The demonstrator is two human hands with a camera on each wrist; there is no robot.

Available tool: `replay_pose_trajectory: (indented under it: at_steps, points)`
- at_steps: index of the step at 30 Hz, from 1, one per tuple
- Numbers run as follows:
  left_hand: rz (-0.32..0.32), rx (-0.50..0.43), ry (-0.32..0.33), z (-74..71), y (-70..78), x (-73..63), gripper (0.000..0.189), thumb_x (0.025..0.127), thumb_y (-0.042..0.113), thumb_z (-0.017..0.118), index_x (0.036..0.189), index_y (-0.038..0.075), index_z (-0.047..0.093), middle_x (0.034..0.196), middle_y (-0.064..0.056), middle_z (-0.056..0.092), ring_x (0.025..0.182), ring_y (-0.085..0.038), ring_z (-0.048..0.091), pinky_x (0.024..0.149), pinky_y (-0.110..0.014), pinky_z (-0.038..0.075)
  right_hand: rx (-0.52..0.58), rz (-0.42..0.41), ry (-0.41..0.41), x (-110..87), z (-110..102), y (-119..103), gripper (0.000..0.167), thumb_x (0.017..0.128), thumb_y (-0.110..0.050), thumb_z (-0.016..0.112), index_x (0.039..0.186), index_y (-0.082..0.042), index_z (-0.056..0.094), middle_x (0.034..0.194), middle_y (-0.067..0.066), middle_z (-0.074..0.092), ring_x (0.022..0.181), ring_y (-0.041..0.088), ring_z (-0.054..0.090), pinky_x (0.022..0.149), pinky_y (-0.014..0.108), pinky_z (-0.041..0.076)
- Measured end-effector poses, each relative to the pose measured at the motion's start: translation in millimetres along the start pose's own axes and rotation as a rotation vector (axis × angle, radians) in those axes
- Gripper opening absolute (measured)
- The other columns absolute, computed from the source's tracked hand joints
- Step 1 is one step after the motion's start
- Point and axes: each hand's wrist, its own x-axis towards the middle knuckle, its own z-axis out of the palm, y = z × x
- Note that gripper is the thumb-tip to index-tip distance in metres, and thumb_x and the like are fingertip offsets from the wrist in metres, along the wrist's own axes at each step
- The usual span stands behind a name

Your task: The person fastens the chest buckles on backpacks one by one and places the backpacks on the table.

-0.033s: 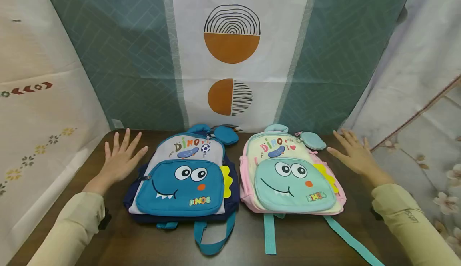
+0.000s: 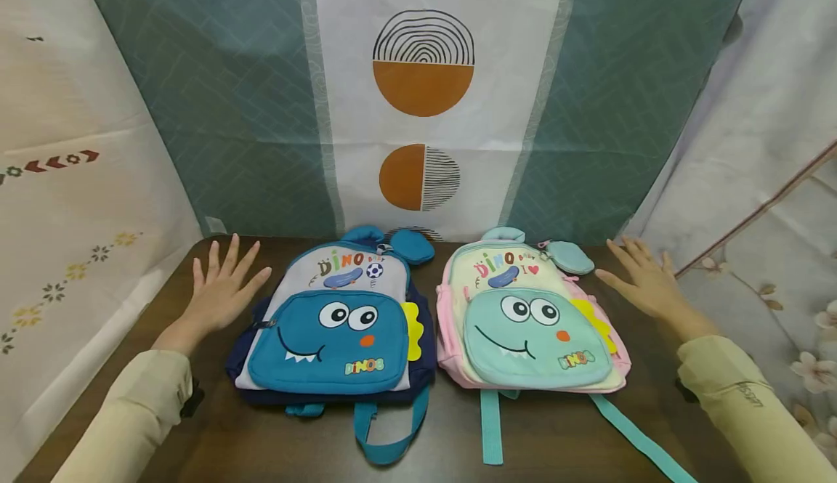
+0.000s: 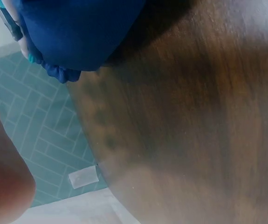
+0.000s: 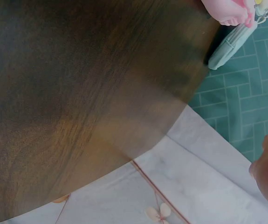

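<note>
Two small dinosaur backpacks lie side by side, faces up. The blue backpack (image 2: 327,341) has a grey top panel, a teal front pocket and a yellow crest. Pink sides and a mint pocket mark the other backpack (image 2: 536,338). My left hand (image 2: 221,290), fingers spread, is left of the blue backpack and holds nothing. To the right of the pink one, my right hand (image 2: 644,283) is likewise spread and holds nothing. The left wrist view catches the blue backpack's dark side (image 3: 78,32); in the right wrist view, a pink corner (image 4: 229,10) shows.
Both backpacks lie on a dark wooden table (image 2: 451,432), straps toward its near side. A teal strap loop (image 2: 386,454) and mint straps (image 2: 492,428) trail there. Small round pouches, one blue (image 2: 413,246) and one mint (image 2: 570,257), hang at their tops. Patterned cloths surround the table.
</note>
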Motion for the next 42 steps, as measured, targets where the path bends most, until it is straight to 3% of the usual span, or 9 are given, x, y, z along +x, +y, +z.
replay_pose_trajectory:
  at_steps: [10, 15, 19, 25, 28, 31, 34, 37, 42]
  points:
    - [0.013, -0.061, -0.023, -2.0, 8.1, -7.0, 0.067, 0.099, 0.049, 0.029, 0.151, 0.018, 0.002, 0.153, -0.011, -0.021, 0.133, -0.032, -0.033, 0.097, -0.057, -0.029, 0.057, -0.027, -0.040, 0.6, 3.0, -11.6, 0.070, 0.095, -0.047, 0.043, 0.151, -0.017, 0.013, 0.153, 0.025, 0.010, 0.140, 0.045, 0.002, 0.101, 0.065, -0.017]
    - [0.085, -0.089, -0.070, 0.5, 23.3, -9.9, 0.070, 0.096, 0.049, 0.039, 0.151, 0.016, 0.012, 0.156, -0.015, -0.009, 0.138, -0.037, -0.023, 0.100, -0.061, -0.022, 0.063, -0.075, -0.016, 2.5, 4.9, -22.9, 0.072, 0.093, -0.046, 0.050, 0.150, -0.014, 0.018, 0.149, 0.027, 0.019, 0.135, 0.047, 0.016, 0.100, 0.069, -0.014]
    - [0.169, -0.065, -0.123, 2.8, 51.0, -15.1, 0.073, 0.092, 0.052, 0.049, 0.149, 0.015, 0.024, 0.157, -0.014, 0.000, 0.141, -0.039, -0.007, 0.104, -0.065, -0.009, 0.082, -0.082, -0.019, 11.1, 3.3, -41.7, 0.074, 0.091, -0.045, 0.055, 0.149, -0.014, 0.021, 0.148, 0.026, 0.023, 0.134, 0.047, 0.020, 0.100, 0.070, -0.010]
    - [0.264, -0.051, -0.261, 2.8, 122.5, -32.1, 0.086, 0.082, 0.059, 0.060, 0.149, 0.020, 0.024, 0.153, -0.012, 0.022, 0.140, -0.035, 0.020, 0.109, -0.060, 0.002, 0.137, -0.120, -0.077, 42.0, -2.6, -88.5, 0.072, 0.091, -0.041, 0.058, 0.147, -0.009, 0.026, 0.149, 0.025, 0.021, 0.135, 0.048, 0.019, 0.104, 0.067, -0.005]
    - [0.310, -0.039, -0.310, 11.3, 159.3, -40.0, 0.096, 0.074, 0.058, 0.069, 0.150, 0.024, 0.021, 0.149, -0.010, 0.033, 0.136, -0.032, 0.031, 0.108, -0.062, 0.009, 0.163, -0.160, -0.143, 65.5, -6.8, -117.3, 0.073, 0.089, -0.042, 0.060, 0.146, -0.009, 0.028, 0.150, 0.024, 0.020, 0.136, 0.046, 0.018, 0.105, 0.067, 0.007]
    - [0.362, 0.008, -0.340, 26.2, 187.8, -43.6, 0.098, 0.073, 0.055, 0.073, 0.149, 0.022, 0.022, 0.147, -0.014, 0.034, 0.134, -0.034, 0.032, 0.106, -0.064, 0.015, 0.166, -0.215, -0.213, 91.9, -8.3, -149.2, 0.073, 0.089, -0.045, 0.059, 0.146, -0.010, 0.031, 0.151, 0.021, 0.020, 0.137, 0.043, 0.018, 0.105, 0.064, 0.017]
    - [0.354, 0.055, -0.355, 39.9, 205.1, -44.3, 0.093, 0.075, 0.051, 0.072, 0.149, 0.023, 0.023, 0.149, -0.016, 0.027, 0.137, -0.035, 0.025, 0.106, -0.063, 0.017, 0.151, -0.274, -0.271, 115.9, -4.7, -185.7, 0.071, 0.090, -0.045, 0.058, 0.146, -0.011, 0.032, 0.152, 0.019, 0.020, 0.138, 0.040, 0.018, 0.106, 0.061, 0.020]
    - [0.308, 0.129, -0.366, 49.2, 212.9, -44.2, 0.092, 0.076, 0.050, 0.072, 0.149, 0.026, 0.023, 0.153, -0.014, 0.021, 0.139, -0.035, 0.021, 0.105, -0.063, 0.019, 0.117, -0.333, -0.315, 135.4, 8.1, -218.9, 0.069, 0.090, -0.045, 0.057, 0.145, -0.011, 0.032, 0.152, 0.018, 0.022, 0.139, 0.037, 0.019, 0.108, 0.056, 0.020]
    - [0.299, 0.314, -0.373, 55.4, 217.8, -46.0, 0.101, 0.069, 0.056, 0.075, 0.149, 0.027, 0.021, 0.152, -0.017, 0.022, 0.134, -0.041, 0.030, 0.096, -0.063, 0.035, 0.027, -0.379, -0.351, 155.9, 41.4, -258.7, 0.067, 0.090, -0.043, 0.059, 0.144, -0.009, 0.036, 0.148, 0.015, 0.032, 0.136, 0.032, 0.029, 0.110, 0.047, 0.024]
